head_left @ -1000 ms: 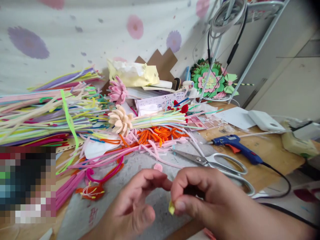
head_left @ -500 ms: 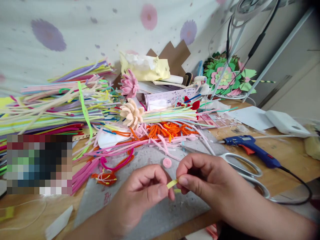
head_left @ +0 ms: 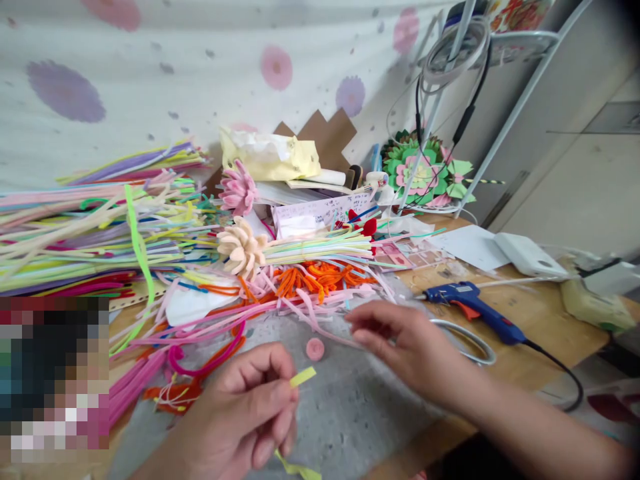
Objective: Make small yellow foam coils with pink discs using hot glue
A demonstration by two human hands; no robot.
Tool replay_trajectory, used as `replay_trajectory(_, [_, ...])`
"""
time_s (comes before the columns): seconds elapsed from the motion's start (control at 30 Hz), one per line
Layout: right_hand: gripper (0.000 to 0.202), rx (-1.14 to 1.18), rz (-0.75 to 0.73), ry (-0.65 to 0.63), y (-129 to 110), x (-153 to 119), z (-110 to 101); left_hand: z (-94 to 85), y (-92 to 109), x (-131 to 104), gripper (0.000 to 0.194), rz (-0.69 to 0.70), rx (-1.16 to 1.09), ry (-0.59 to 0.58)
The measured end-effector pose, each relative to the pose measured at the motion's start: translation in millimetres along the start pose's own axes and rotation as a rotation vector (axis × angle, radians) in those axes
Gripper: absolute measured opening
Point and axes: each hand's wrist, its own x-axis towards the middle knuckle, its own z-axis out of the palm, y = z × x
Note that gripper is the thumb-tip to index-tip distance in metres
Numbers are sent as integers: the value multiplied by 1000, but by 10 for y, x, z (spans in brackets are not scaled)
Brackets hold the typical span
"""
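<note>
Head cam, clock ref. = frame ctr. L hand (head_left: 250,407) at approx. 7 o'clock, above grey mat (head_left: 370,407): thumb + index finger pinch yellow strip (head_left: 303,377), free end projecting toward 2 o'clock from fingertips. 2nd yellow length (head_left: 300,471) visible below same hand, at 6 o'clock; whether joined to upper strip, cannot tell (fingers in way). R hand (head_left: 395,340) at 4–5 o'clock, apart from strip; thumb & index finger slightly spread, hand half-curled. Scissors handle (head_left: 492,352) shows on 3 o'clock side of R hand; remainder hidden. Pink coil (head_left: 315,349) lies on mat at 6 o'clock, between hands, near strip tip. Blue glue gun (head_left: 475,310) on wooden table (head_left: 550,320) at 3–4 o'clock, nozzle toward approx. 9. Orange stems (head_left: 320,280) bunched just below ctr., 6 o'clock. Beige flower (head_left: 243,247) at 9 o'clock; pink flower (head_left: 239,189) at approx. 10.
</note>
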Motion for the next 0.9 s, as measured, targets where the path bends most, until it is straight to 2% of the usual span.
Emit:
replay_trajectory(0.1, [21, -54, 133, 147, 298, 96, -279, -52, 84, -62, 20, 35, -160, -217])
replay_trajectory(0.13, [21, -60, 170, 161, 369, 114, -348, -58, 97, -69, 20, 28, -169, -238])
replay_trajectory(0.2, [19, -57, 213, 154, 435, 119, -420, -47, 81, -47, 20, -3, -119, -186])
replay_trajectory(0.23, [18, -55, 218, 132, 426, 107, -421, -33, 54, -18, 19, -20, -64, -120])
replay_trajectory(0.27, [17, -59, 211, 101, 394, 87, -400, -17, 17, 20, 18, -7, 40, 0])
replay_trajectory(0.33, [15, -89, 165, 25, 281, 34, -310, 14, -64, 104, 19, 48, 256, 140])
replay_trajectory(0.43, [15, -112, 40, -101, 83, -43, -126, 36, -145, 186, 23, 90, 427, 174])
replay_trajectory(0.57, [18, 26, -33, -220, -80, -98, 128, 38, -161, 191, 21, 60, 458, 175])
replay_trajectory(0.73, [17, 175, 101, -194, -98, -43, 349, 18, -163, 178, 19, 63, 462, 124])
replay_trajectory(0.8, [12, 69, 59, -159, -49, 34, 346, 11, -163, 179, 19, 53, 473, 114])
replay_trajectory(0.9, [16, -232, -61, -65, 73, 198, 249, 7, -160, 181, 19, 32, 492, 152])
